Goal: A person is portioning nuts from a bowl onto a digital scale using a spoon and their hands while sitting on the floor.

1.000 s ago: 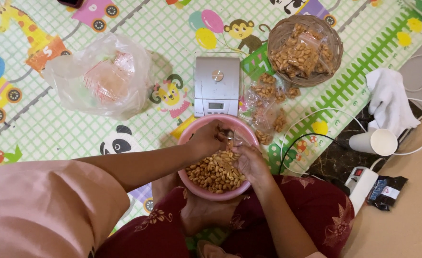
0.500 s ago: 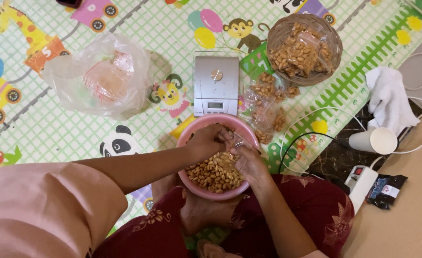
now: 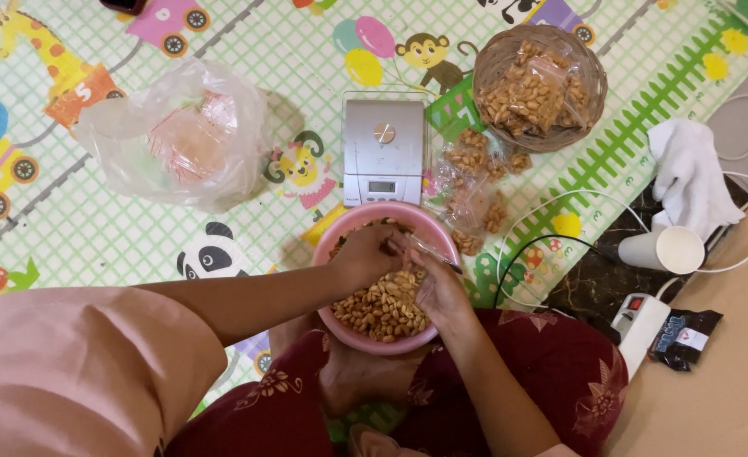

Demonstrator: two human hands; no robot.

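A person sat on a floor covered by a children's play mat (image 3: 95,228) printed with cartoon animals, seen from above. Both hands met over a pink bowl (image 3: 429,224) of peanuts (image 3: 382,306) resting at the lap. The left hand (image 3: 364,254) curled over the bowl's far side, and the right hand (image 3: 437,283) lay beside it, touching it. Between them was a small clear plastic bag (image 3: 420,245), hard to make out; the fingers of both hands seemed pinched on it, but their tips were hidden behind the hands, so the grip could not be told for sure.

Just beyond the bowl stood a small silver kitchen scale (image 3: 382,152). To its right lay several filled clear packets of peanuts (image 3: 475,182) on the mat, and past them a woven basket (image 3: 590,72) held more such packets. To the left sat a crumpled clear plastic bag (image 3: 175,135) with reddish contents too blurred to identify. At the right edge were a white cloth (image 3: 687,169), a white paper cup (image 3: 663,250) on its side, and a power strip (image 3: 640,317) with cables.
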